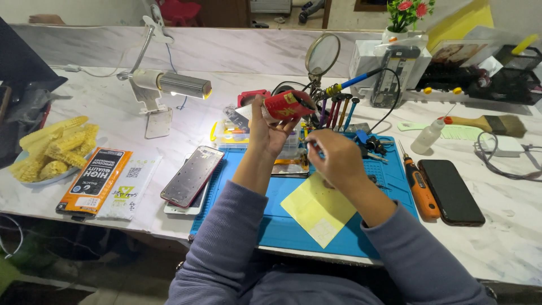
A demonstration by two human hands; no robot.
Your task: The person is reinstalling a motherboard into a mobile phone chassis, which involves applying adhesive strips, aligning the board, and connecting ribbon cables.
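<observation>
Head view: left hand (270,131) grasping red tube (289,105); right hand (333,157) pinching small part, unidentifiable. Risk: drips onto blue mat (271,226), yellow sheet (317,208) at 6 o'clock

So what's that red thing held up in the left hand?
The red can is a small cylinder, glossy like printed metal, with yellow markings on its side. The left hand grips its lower end and holds it tilted above the blue work mat, its top pointing right. The right hand is close by but apart from it.
</observation>
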